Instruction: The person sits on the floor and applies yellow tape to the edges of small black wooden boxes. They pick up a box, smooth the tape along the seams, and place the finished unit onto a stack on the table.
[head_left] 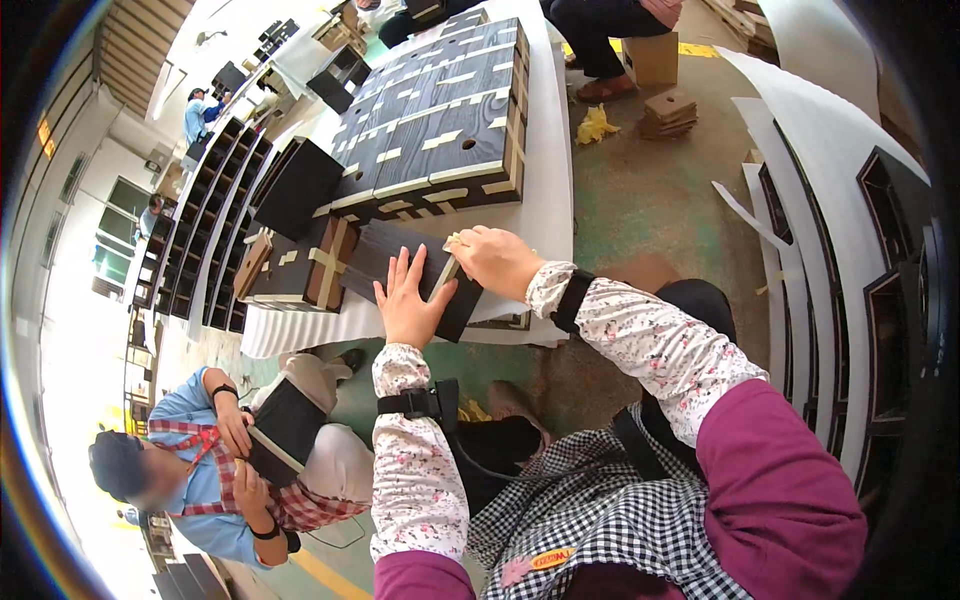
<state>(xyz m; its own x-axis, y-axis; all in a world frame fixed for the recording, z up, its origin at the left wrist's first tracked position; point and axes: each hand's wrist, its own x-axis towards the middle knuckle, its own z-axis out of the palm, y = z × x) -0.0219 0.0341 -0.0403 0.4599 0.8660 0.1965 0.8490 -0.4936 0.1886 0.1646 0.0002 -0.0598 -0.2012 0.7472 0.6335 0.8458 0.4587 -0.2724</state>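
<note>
Two bare hands at a dark board (378,240), as I view them remotely from above. The board lies directly beneath the left grip (410,308), reaching past its fingertips on the far side; I cannot tell whether the black part to the right of that grip is the same piece or another. The left grip is flat and spread, pressing on the board without closing around anything. The right grip (497,262) is curled, thumb and forefinger pinched on the far end of a pale strip (447,272) (tape, by its look). The governing relation is this: the strip's long axis runs from the right pinch back toward the wearer and slightly left, ending beside the left thumb. The right grip is therefore nearer the far end, the left grip the near one. Left of the left grip stands a small taped box (329,262); beyond both grips, a block of dark boxes (478,140) sits on a white sheet (550,150). Well left of and nearer the wearer than the left grip, a seated co-worker (190,420) holds a black panel (290,425).
</note>
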